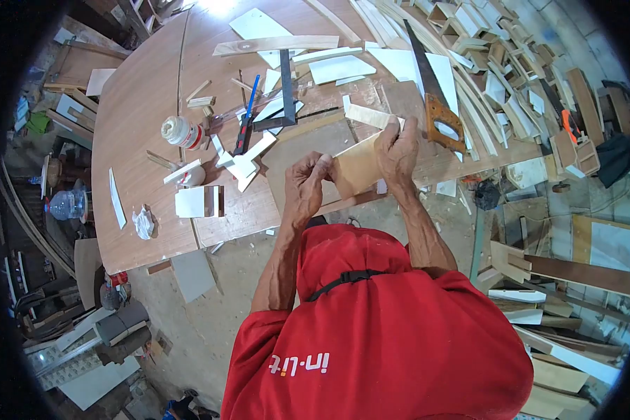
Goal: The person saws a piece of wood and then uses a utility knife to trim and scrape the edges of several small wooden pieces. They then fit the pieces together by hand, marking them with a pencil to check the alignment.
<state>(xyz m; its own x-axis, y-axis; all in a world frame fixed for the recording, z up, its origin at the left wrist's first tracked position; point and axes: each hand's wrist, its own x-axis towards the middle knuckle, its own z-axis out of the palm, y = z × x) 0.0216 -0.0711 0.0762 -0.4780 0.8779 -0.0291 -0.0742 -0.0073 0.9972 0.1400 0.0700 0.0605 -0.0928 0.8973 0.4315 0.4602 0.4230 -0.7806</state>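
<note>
Between my two hands is a small tan wooden board (357, 168) with a pale upper edge, tilted over the table's front edge. My left hand (309, 180) pinches its left end, thumb along the edge. At the right end my right hand (397, 148) is closed around it, fingers folded over the top. A pale wood strip (371, 116) lies just beyond my right hand. Farther right rests a handsaw (437, 105) with a wooden handle. To the left of my hands are a try square (285, 94), a blue-and-black tool (245, 126) and white wood offcuts (241, 168).
On the wooden table (143, 154) stand an open white jar (182, 131) and a small white-topped block (199, 201). Crumpled white plastic (143, 222) lies near the left edge. Wood scraps (497, 77) pile up at right. A clear bottle (66, 204) is off the table's left side.
</note>
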